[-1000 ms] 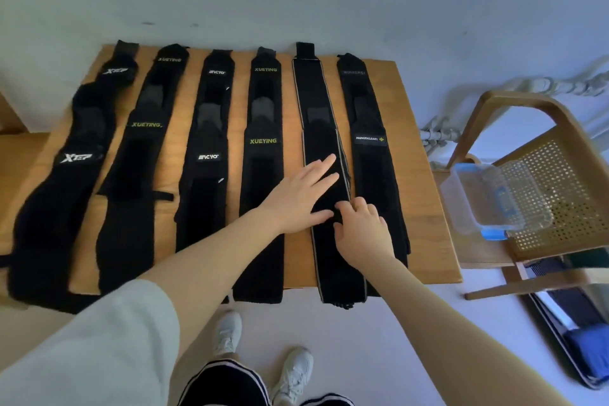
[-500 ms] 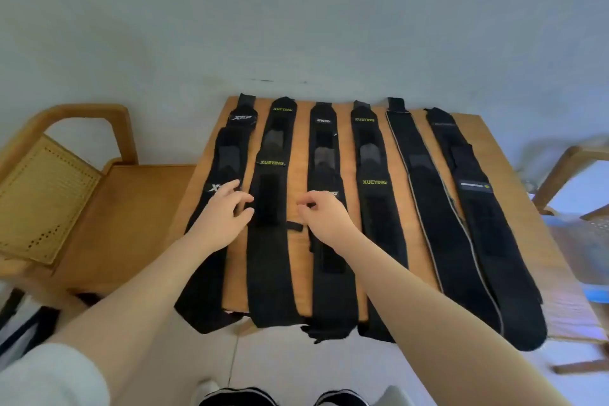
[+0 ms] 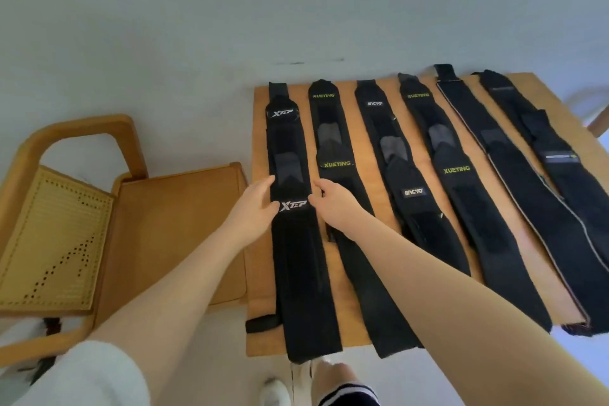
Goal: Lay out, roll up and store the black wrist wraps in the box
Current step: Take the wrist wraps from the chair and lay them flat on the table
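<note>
Six wraps laid flat; our left hand (image 3: pixel 255 208) and right hand (image 3: pixel 333 204), fingers relaxed, flank XTEP wrap (image 3: pixel 291 208); overhanging end may drag it off table (image 3: pixel 372 155).

6 black wrist wraps (image 3: pixel 389 175) on tan wood table (image 3: pixel 365 336). Wrap between the left hand (image 3: pixel 253 211) and right hand (image 3: pixel 333 204): black, white XTEP logo (image 3: pixel 293 206). Wrap under right hand and 2 further right: lime-green XUEYING lettering (image 3: pixel 336 164); the one between has small white print. Next wrap right: pale piped edge (image 3: pixel 514 191). Chair (image 3: pixel 59 241) left of left hand: honey wood, yellow perforated cane. Sleeve (image 3: pixel 85 376) white. Wall pale grey.
</note>
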The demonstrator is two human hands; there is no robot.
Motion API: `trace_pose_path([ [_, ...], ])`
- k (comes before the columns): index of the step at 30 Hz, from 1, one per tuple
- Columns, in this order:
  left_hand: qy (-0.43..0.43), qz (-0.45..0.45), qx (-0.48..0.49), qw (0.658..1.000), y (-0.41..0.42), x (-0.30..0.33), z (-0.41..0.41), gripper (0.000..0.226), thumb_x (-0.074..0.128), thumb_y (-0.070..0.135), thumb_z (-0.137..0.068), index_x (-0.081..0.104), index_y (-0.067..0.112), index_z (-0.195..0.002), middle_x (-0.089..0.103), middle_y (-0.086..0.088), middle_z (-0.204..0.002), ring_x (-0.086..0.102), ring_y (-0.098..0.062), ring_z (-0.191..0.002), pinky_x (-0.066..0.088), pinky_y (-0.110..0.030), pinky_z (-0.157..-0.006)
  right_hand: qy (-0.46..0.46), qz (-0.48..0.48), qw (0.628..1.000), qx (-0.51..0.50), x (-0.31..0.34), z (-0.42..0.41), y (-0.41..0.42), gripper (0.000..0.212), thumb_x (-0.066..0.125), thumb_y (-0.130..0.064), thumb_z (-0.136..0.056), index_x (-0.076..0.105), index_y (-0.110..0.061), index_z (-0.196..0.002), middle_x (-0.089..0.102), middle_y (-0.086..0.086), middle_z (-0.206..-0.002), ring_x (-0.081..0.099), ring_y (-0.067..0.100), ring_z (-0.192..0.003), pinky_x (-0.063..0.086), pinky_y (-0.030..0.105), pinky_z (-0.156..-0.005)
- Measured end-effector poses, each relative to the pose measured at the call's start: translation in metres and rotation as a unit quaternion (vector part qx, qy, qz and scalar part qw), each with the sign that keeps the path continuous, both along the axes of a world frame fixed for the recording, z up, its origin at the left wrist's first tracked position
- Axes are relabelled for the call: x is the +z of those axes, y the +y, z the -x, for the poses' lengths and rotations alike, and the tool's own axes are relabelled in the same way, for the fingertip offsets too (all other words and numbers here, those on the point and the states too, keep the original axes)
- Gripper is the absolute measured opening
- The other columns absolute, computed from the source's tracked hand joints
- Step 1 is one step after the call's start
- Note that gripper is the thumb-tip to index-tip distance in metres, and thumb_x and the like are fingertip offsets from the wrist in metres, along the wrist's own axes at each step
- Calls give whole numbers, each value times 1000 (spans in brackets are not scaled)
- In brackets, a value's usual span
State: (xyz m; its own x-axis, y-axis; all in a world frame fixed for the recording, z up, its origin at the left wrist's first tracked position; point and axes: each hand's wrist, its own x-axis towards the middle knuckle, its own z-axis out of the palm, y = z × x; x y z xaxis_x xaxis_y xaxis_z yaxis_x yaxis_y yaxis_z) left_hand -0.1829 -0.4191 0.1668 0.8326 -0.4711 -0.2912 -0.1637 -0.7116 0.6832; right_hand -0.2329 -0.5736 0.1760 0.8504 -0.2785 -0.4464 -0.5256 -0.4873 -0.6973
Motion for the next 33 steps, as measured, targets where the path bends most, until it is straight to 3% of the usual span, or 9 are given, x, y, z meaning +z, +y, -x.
trace_pose_path([
  [5,14,-11,12,1000,-26,-10,-40,58,47,19,-99,20,22,-150,23,-2,-156,27,-18,-141,27,-31,-111,28,-46,997,-48,-21,-43,-6,58,48,-27,-98,23,-14,-150,32,7,-153,33,23,-138,31,36,-110],
  [11,83,-50,37,995,-40,-18,-79,59,48,28,-98,22,20,-150,29,-5,-154,32,-22,-138,31,-31,-108,32,-10,998,-46,-30,-78,-9,51,47,-18,-99,31,-9,-146,43,11,-143,47,23,-126,43,29,-97],
  [19,49,-109,29,992,-52,-24,-85,54,37,31,-101,22,11,-149,20,-7,-155,38,-20,-132,35,-29,-102,95,11,991,-91,-47,-102,-13,34,55,-14,-94,48,-5,-125,54,14,-123,56,25,-110,50,32,-92],
  [21,50,-83,39,995,-54,-23,-87,56,35,30,-102,13,19,-152,24,-8,-154,48,-17,-121,40,-26,-93,91,39,993,-66,-47,-104,-13,38,57,-14,-93,46,-5,-129,47,14,-127,53,26,-111,49,34,-94],
  [24,74,-23,34,996,-57,-21,-90,56,35,29,-102,7,31,-151,37,-6,-148,49,1,-81,38,-13,-70,38,112,992,-34,-48,-101,-17,44,56,-14,-93,41,-9,-135,42,11,-130,49,24,-115,48,33,-94],
  [26,80,-23,18,996,-61,-23,-92,53,33,33,-102,11,33,-151,30,-4,-152,51,-7,-110,41,-21,-88,19,110,994,-10,-50,-98,-23,40,49,-15,-97,40,-11,-136,53,11,-123,55,22,-110,50,33,-89],
  [28,81,-34,10,996,-67,-23,-92,53,32,38,-102,12,35,-150,27,-4,-154,39,-18,-132,36,-29,-101,14,63,998,-5,-49,-98,-30,40,43,-15,-99,36,-13,-139,60,10,-114,61,21,-97,53,34,-83],
  [31,175,67,62,980,-73,-23,-95,52,32,43,-101,15,36,-150,25,4,-155,32,-17,-138,30,-33,-111,-58,45,997,32,-38,-100,-36,53,41,-15,-100,24,-24,-149,63,7,-112,62,18,-92,53,34,-82],
  [33,286,187,118,932,-75,-22,-97,53,34,52,-97,25,37,-148,32,6,-152,39,-17,-134,36,-39,-110,-105,67,989,76,-30,-102,-36,56,41,-18,-99,20,-29,-150,62,5,-110,61,17,-91,53,35,-81],
])
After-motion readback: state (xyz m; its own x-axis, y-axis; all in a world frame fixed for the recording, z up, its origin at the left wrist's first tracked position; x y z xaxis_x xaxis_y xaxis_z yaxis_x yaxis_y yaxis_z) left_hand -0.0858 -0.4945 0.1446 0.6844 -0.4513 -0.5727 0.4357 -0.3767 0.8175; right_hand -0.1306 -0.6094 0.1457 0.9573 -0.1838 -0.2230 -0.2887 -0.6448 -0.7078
